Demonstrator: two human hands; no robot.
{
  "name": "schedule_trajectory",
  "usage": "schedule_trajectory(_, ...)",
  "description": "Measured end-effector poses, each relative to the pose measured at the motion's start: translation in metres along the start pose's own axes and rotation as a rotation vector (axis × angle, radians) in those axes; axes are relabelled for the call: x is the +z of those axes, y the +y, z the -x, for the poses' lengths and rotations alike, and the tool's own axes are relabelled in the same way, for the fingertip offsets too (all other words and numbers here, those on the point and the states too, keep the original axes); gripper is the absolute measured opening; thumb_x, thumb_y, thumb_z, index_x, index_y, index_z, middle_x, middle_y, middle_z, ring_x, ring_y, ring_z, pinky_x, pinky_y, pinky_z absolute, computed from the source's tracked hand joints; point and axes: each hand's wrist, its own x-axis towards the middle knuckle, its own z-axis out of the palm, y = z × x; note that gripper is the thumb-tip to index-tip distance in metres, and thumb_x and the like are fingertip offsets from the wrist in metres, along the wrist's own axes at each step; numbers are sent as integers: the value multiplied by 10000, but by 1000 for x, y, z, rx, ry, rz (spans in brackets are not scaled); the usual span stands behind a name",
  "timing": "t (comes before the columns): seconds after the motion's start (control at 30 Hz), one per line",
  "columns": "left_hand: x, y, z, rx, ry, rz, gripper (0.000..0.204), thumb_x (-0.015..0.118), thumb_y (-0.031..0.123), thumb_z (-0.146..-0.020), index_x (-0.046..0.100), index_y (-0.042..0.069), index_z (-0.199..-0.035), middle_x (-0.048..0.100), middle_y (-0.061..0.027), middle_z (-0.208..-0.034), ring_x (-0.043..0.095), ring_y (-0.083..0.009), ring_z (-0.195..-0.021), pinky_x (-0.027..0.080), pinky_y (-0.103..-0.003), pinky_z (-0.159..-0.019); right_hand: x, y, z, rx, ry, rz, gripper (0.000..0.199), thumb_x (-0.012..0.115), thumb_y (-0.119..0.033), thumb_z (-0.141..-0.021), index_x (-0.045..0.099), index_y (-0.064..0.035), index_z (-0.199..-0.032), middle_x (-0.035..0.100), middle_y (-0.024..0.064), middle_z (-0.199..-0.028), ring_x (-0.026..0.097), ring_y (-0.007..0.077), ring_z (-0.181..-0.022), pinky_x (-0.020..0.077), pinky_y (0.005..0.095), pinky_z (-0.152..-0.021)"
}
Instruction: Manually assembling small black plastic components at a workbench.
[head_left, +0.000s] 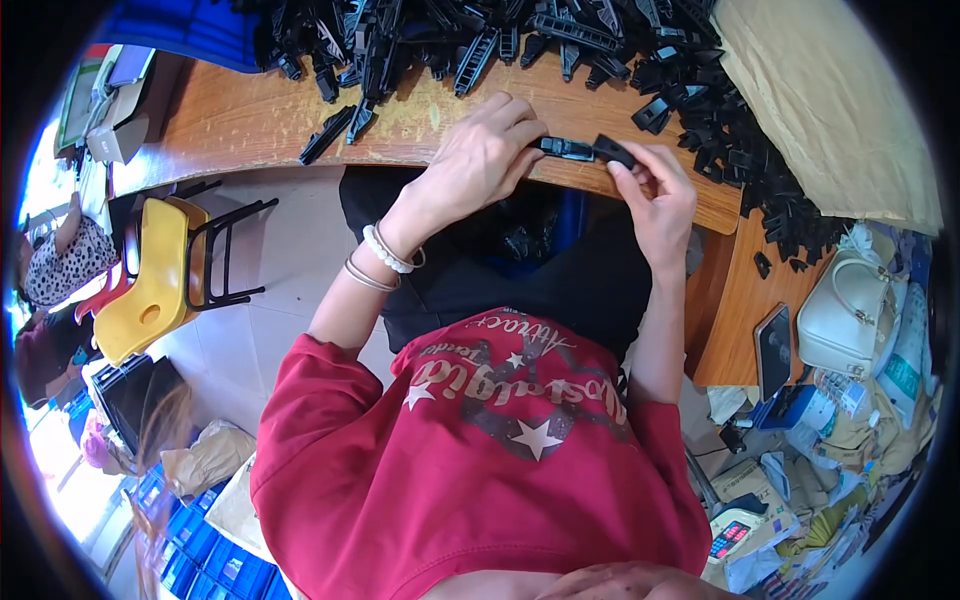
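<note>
Over the table's front edge, my left hand (475,160) is closed on a long black plastic part (568,150), most of which its fingers hide. Between the thumb and fingers of my right hand (662,195) is a small black plastic piece (612,152), at the right end of the long part. Whether the two pieces are joined or only touching, I cannot tell. Two similar long black parts (328,135) lie on the wood to the left of my left hand.
A heap of black ladder-like plastic parts (480,55) covers the table's (230,110) far side. Small black pieces (730,155) pile up at right beside brown paper (830,110). A phone (773,352) and white handbag (848,312) lie farther right. A yellow chair (155,275) stands left.
</note>
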Motion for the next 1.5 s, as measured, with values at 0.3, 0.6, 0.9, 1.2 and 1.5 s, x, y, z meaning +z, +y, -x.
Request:
schedule_trajectory(0.3,10,0,3,74,23,125,234,683,-9,-785,639,-22,-1015,594,-130,-977,562,-317,-896,487,-394,-766,1,9,-2,-108,-159,-116,260,746,-16,-764,710,20,-1019,605,88,-889,569,206,-851,464,307,-724)
schedule_trajectory(0.6,3,-2,0,-58,29,319,190,722,125,-804,655,-18,-909,622,-140,-893,590,-326,-843,497,-391,-743,5,-1,10,-104,-177,-222,141,706,9,-794,718,13,-934,632,97,-876,625,224,-796,483,307,-698)
schedule_trajectory(0.9,21,-11,-25,-100,116,-162,249,740,160,-796,631,-3,-949,581,-129,-883,587,-311,-856,493,-380,-730,-6,20,-38,-294,103,694,311,627,33,-816,674,-45,-1114,581,112,-1058,556,281,-919,456,385,-806)
schedule_trajectory(1.2,12,-12,-2,-36,44,134,255,742,83,-782,674,-24,-1004,615,-126,-978,595,-297,-898,493,-362,-773,1,-1,-10,-4,-49,-231,224,719,5,-807,683,27,-1028,581,60,-812,493,102,-633,401,232,-559)
schedule_trajectory(1.5,10,-12,-5,41,63,145,216,735,45,-761,693,-34,-957,625,-115,-916,575,-270,-860,491,-354,-731,10,1,-4,-34,-38,-127,213,723,21,-790,690,59,-997,584,76,-812,533,156,-664,439,266,-621)
